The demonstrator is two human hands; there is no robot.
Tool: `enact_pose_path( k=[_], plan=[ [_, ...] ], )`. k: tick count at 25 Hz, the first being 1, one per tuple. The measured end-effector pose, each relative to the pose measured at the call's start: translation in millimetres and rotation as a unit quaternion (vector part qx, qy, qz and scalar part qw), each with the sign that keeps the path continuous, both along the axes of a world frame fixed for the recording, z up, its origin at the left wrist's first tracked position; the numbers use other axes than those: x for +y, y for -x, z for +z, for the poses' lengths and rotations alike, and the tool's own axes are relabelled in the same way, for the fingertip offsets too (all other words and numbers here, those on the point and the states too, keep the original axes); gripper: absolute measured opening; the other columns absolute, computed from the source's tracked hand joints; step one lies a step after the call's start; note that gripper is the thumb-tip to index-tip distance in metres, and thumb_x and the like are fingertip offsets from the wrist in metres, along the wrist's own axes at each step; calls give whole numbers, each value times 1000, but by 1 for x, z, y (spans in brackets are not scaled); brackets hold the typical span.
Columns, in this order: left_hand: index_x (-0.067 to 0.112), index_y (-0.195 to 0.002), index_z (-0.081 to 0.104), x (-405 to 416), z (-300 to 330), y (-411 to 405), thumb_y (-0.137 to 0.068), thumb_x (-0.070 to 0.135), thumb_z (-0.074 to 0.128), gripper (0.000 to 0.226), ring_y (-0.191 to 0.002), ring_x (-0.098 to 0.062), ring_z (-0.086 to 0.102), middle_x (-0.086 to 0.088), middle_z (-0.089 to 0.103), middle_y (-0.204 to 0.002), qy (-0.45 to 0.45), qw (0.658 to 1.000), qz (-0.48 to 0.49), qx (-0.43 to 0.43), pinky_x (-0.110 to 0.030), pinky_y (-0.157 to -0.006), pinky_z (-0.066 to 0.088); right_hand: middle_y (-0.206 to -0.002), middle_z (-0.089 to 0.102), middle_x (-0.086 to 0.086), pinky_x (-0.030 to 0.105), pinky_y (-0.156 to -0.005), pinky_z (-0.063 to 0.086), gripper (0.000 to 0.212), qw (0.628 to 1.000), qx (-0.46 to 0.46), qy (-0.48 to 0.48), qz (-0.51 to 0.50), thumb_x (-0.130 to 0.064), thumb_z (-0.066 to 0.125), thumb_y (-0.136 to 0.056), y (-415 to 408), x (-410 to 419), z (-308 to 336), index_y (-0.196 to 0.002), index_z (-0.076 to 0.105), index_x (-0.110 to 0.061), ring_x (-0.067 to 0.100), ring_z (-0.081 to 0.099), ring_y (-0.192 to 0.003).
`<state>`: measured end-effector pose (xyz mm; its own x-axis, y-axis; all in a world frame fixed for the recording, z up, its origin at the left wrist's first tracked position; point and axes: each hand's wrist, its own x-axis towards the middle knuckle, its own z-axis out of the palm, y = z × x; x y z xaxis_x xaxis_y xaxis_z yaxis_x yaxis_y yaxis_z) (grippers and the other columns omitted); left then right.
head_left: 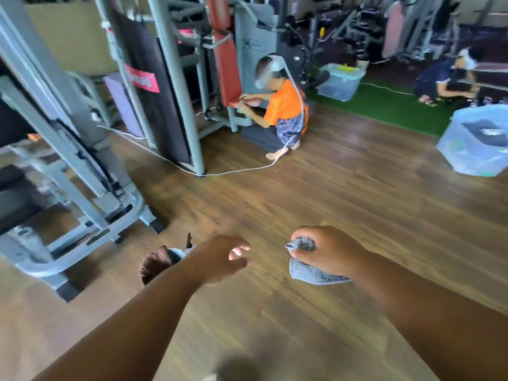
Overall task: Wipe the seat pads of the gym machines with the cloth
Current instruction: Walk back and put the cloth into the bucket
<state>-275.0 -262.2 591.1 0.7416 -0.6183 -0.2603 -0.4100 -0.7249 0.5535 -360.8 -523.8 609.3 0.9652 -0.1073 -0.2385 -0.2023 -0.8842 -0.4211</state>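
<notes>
Head view: your right hand (327,253) clutches the cloth (310,270); your left hand (224,258) hangs loose, empty. Keep the cloth bunched and carry it to the machine (82,171) left of your left hand.

- The left hand (220,259) and the right hand (327,253) hang side by side above the floor (316,193), close to the viewer.
- The cloth (310,268) sits in the right hand.
- A gym machine (77,171) stands on the floor to the left.
- Behind it, further back, stands a second machine (165,86).
- A seat pad (226,64) rises upright to the right of that second machine.
- A crouching person (283,111) is just right of the seat pad, hands on it.
- A cord (239,170) runs along the floor from that person to the second machine.
- A storage box (478,141) rests on the floor at the far right.
- Another box (341,81) sits behind, on a mat (384,105).
- A second person (445,81) crouches at the back right.
</notes>
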Motion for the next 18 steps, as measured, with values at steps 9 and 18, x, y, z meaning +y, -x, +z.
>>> enact_pose_path(
  k=[9, 18],
  plan=[
    [43, -121, 62, 94, -7, -169, -91, 48, 62, 30, -98, 1, 58, 25, 62, -112, -22, 992, 127, -9, -25, -90, 47, -100, 66, -15, 27, -73, 46, 32, 992, 5, -19, 125, -58, 65, -81, -229, 97, -6, -110, 60, -45, 9, 61, -89],
    [39, -118, 66, 152, -16, -265, -88, 44, 69, 31, -88, 4, 63, 19, 68, -102, 37, 974, 224, 20, -22, -88, 53, -99, 67, -17, 32, -83, 53, 37, 971, 14, -54, 234, -61, 64, -78, -370, 177, -11, -112, 57, -48, 5, 62, -90]
  ],
)
